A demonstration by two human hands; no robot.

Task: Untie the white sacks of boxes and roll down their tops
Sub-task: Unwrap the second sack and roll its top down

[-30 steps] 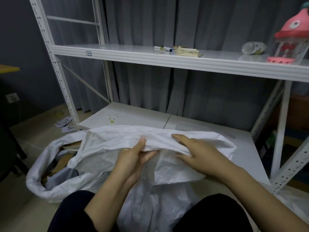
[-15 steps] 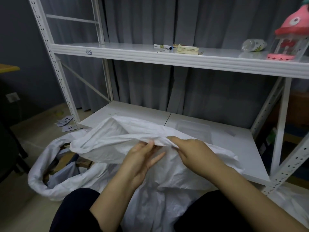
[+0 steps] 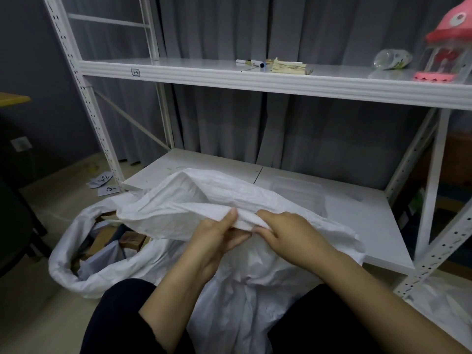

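Both hands pinch the near sack's [image 3: 194, 208] top hem: the left hand [image 3: 217, 238] with thumb over the fold, the right hand [image 3: 288, 233] with fingers curled on it. To roll well, turn the hem outward evenly. At nine o'clock lies the rolled-down sack [image 3: 74, 267], boxes [image 3: 130, 240] showing; the shelf [image 3: 370, 223] lies at twelve.
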